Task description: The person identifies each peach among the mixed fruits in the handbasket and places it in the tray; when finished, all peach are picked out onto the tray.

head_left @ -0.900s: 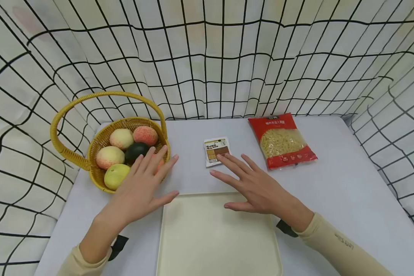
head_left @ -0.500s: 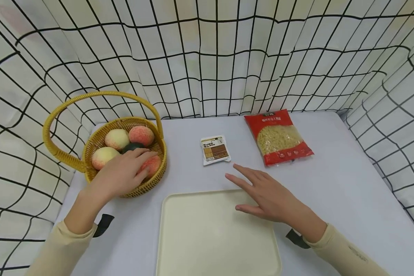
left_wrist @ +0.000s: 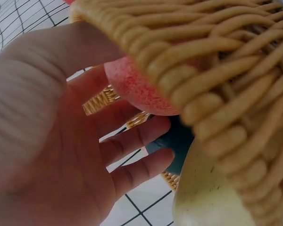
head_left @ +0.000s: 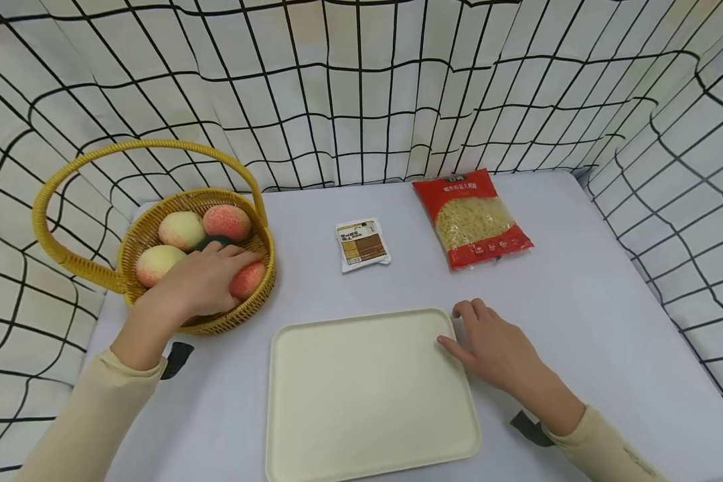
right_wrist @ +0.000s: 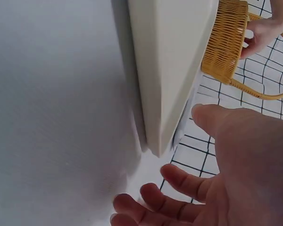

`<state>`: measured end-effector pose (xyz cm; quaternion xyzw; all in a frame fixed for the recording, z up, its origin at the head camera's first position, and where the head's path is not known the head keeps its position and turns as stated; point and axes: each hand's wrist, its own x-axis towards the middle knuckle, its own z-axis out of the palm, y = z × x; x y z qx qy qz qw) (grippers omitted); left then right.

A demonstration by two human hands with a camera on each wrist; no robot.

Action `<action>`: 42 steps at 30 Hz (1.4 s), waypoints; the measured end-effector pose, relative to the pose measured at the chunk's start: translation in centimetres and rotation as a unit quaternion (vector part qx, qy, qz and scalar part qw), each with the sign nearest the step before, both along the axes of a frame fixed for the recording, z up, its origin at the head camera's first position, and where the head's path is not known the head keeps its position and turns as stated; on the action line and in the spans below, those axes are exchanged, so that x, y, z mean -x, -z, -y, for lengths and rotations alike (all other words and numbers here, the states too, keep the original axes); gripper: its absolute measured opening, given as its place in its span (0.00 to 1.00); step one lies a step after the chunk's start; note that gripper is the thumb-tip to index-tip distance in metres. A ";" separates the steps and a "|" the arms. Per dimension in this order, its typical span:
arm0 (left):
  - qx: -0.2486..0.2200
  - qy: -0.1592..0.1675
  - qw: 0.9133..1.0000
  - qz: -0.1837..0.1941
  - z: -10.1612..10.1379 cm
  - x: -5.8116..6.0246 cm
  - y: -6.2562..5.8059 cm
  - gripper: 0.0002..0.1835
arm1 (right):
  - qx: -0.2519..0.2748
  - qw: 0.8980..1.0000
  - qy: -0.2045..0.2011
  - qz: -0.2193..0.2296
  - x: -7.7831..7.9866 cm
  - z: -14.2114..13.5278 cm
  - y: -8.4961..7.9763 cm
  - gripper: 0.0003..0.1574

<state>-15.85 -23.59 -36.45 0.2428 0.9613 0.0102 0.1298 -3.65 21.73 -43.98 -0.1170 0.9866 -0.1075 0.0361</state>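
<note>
My left hand (head_left: 201, 278) reaches down into a yellow wicker basket (head_left: 207, 324). A red peach (head_left: 246, 281) lies between its thumb and index finger, and the tips of both are hidden. In the left wrist view, two of its fingertips are right at a dark green fruit (left_wrist: 172, 143), and a yellow-green fruit (left_wrist: 205, 193) sits beside that. Other peaches (head_left: 181, 229) lie around them. My right hand (head_left: 501, 351) is at the far right corner of a cream tray (head_left: 367, 395), fingers loosely bent, thumb near the rim, holding nothing.
A small white-and-brown packet (head_left: 363, 245) lies beyond the tray. Farther right is a red pasta bag (head_left: 474, 221). Black wire mesh (head_left: 361, 100) closes in the back and sides of the white table (head_left: 578, 301). The basket's tall handle (head_left: 156, 144) arches over it.
My left hand has moved from in front of the basket down among the fruit. My right hand has drawn back and right, from over the tray's far edge to its corner. The view has shifted.
</note>
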 end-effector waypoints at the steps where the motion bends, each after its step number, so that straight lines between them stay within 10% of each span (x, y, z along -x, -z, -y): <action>1: 0.008 -0.002 1.000 0.000 0.0 0.1 0.1 0.39 | -0.001 1.000 0.000 -0.003 0.0 0.0 0.1 0.29; 20: 0.073 0.030 0.995 -0.069 -0.7 0.9 1.8 0.32 | -0.063 0.995 -0.032 -0.067 0.3 0.7 2.1 0.22; 42: 0.044 0.059 0.989 -0.126 0.2 0.1 3.0 0.34 | -0.054 0.995 -0.033 -0.076 0.2 0.5 2.3 0.22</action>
